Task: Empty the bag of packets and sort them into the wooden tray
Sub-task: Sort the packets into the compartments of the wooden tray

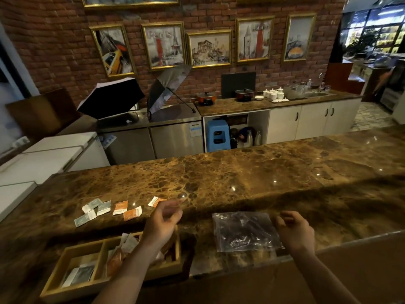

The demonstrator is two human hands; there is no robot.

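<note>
A clear plastic bag (245, 232) lies flat on the marble counter, looking empty. My right hand (294, 230) hovers at its right edge, fingers loosely curled, holding nothing. My left hand (165, 218) is raised above the wooden tray (72, 290), fingers apart and empty. The tray sits at the counter's near edge; its left compartment holds grey-white packets (80, 274), the middle one orange and white packets (119, 252), and my forearm hides the right compartment. Loose on the counter lie three grey packets (94, 210) and three orange packets (127, 210), the farthest orange packet (155, 201) just beyond my left fingers.
The brown marble counter (241, 178) stretches far to the right. Behind it are white chest freezers (43, 159), a steel cabinet with two open umbrellas (135, 95), and a back counter with pots and cups below a brick wall.
</note>
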